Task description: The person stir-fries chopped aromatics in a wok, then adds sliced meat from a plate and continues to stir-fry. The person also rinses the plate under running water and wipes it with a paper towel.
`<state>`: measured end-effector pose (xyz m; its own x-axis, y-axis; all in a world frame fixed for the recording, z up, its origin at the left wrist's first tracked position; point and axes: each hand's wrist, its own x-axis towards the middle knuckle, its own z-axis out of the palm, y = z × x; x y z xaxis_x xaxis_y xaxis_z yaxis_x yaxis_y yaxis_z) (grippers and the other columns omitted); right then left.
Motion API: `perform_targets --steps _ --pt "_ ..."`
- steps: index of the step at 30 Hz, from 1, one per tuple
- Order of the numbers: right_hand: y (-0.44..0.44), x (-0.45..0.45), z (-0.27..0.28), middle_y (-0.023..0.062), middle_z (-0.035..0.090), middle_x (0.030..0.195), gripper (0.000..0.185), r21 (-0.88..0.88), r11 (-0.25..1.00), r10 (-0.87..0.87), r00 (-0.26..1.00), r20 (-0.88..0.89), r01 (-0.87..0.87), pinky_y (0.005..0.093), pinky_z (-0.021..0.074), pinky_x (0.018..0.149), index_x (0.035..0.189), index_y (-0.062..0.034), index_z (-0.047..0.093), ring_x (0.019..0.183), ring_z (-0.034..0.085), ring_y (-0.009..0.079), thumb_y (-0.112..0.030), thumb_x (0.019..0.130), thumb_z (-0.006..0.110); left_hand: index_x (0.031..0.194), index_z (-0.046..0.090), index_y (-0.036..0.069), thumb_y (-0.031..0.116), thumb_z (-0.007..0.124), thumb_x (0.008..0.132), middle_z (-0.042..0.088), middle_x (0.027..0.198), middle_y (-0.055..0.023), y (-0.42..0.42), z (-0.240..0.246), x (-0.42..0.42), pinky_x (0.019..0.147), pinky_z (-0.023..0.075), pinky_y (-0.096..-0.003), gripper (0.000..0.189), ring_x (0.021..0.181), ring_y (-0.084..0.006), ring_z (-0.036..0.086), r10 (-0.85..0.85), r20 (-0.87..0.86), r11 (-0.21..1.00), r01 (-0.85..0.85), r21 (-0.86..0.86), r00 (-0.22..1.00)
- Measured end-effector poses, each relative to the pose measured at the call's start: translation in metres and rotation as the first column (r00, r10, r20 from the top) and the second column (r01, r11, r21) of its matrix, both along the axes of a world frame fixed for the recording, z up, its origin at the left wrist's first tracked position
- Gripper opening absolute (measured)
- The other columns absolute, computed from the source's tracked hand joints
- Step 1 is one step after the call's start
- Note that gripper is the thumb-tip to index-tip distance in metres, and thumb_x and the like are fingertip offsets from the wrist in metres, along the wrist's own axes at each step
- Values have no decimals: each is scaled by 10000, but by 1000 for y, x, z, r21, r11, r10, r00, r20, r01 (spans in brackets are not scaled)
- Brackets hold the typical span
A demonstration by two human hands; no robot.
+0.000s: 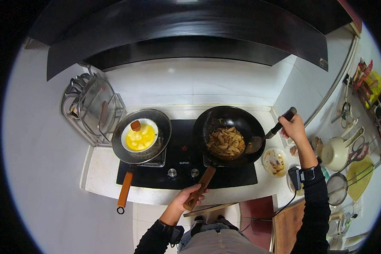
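With my left hand (187, 199) I grip the brown wooden handle (206, 179) of a black wok (230, 116), which sits over the right burner. My right hand (292, 128) is closed around the dark grip of a spatula (274, 129). The spatula's blade rests inside the wok at its right wall. Sliced, browned food (227, 143) in sauce lies in the wok's bottom, left of the blade. On the left burner stands a second pan (119, 143) with an orange-brown handle (125, 189). A glass lid with a brown knob (135, 125) seems to cover its yellow contents (141, 139).
A sauce-smeared plate (275, 162) stands on the counter right of the wok. Pot lids (96, 104) lean in a rack at the left wall. A black range hood (184, 47) spans above. Strainers (337, 189) and a pale ladle-like vessel (333, 152) hang near my right arm.
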<state>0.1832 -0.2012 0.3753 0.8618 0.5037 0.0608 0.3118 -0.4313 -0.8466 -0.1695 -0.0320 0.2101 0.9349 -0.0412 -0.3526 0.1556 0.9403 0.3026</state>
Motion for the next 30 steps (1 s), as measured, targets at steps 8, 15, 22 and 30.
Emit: perform_targets --steps 8,15,22,30 --pt "25 -18 -44 62 501 479 112 326 930 209 975 -80 -173 230 409 347 782 -16 522 385 512 121 -117 759 566 1129 336 67 168 460 850 504 907 -114 -2 2 0 434 402 -218 322 583 -149 443 17 -35 1000 -17 -20 999" --pt "12 -4 9 71 484 417 334 -124 990 65 995 -74 -73 241 368 293 592 8 523 306 457 124 -277 753 587 1128 339 67 177 455 851 486 900 -105 -3 0 1 427 387 -219 319 569 -139 424 12 -36 998 -15 -63 999" --pt "57 -43 -43 109 502 448 356 314 949 121 962 -247 -38 237 382 299 725 17 538 324 484 147 -333 770 587 1129 338 57 198 457 847 471 915 -108 -4 0 0 417 361 -224 338 560 -131 406 20 -58 999 -22 -25 998" --pt "63 -34 -52 95 523 486 226 293 956 110 938 -330 -10 240 415 330 768 -3 532 360 507 146 -224 779 576 1137 331 40 192 445 853 490 910 -120 -5 -3 -1 421 373 -226 342 567 -135 416 41 -71 999 -42 -10 997"
